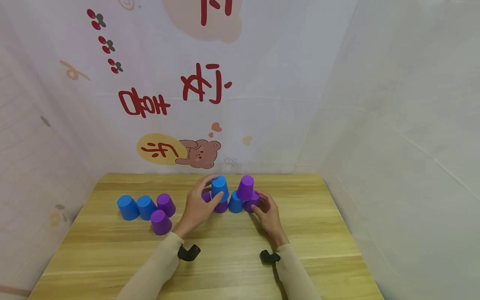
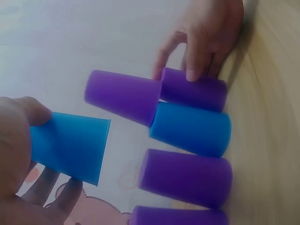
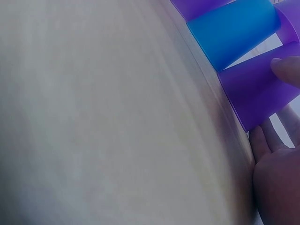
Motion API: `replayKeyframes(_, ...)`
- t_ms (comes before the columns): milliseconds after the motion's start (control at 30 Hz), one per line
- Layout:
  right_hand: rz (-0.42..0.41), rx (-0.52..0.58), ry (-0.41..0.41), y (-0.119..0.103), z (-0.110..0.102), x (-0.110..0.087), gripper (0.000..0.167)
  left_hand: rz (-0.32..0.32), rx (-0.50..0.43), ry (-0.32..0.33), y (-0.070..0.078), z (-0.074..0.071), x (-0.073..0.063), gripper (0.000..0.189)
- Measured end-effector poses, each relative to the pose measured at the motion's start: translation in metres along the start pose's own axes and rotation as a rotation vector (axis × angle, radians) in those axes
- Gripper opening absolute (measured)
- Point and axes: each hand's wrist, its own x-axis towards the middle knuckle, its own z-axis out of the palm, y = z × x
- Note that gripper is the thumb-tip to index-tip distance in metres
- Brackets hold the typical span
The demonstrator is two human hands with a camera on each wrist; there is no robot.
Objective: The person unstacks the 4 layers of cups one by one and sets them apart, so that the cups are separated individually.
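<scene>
My left hand (image 1: 196, 206) holds an upside-down blue cup (image 1: 219, 187) between thumb and fingers. In the left wrist view, a gap separates this blue cup (image 2: 70, 147) from the row below. That row of upside-down cups has a purple cup (image 1: 206, 197) at its left end, then another purple cup (image 1: 221, 206), a blue cup (image 1: 235, 203) and a right-end purple cup (image 1: 251, 203). A purple cup (image 1: 246, 187) rests on top, bridging the last two. My right hand (image 1: 269, 216) grips the right-end cup, thumb on its near side (image 3: 262, 86).
Left of the row stand two blue cups (image 1: 128, 207) and two purple cups (image 1: 161, 222), all upside down on the wooden table (image 1: 225, 266). Behind the table hangs a printed white cloth (image 1: 262, 125). A pale sheet (image 1: 405, 146) borders the right side.
</scene>
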Motion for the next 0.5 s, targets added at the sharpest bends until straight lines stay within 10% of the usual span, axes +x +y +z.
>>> replayKeyframes(500,-0.009,0.000,0.000,0.000,0.001,0.000,0.059,0.056,0.031,0.118,0.014,-0.049,-0.027,0.059)
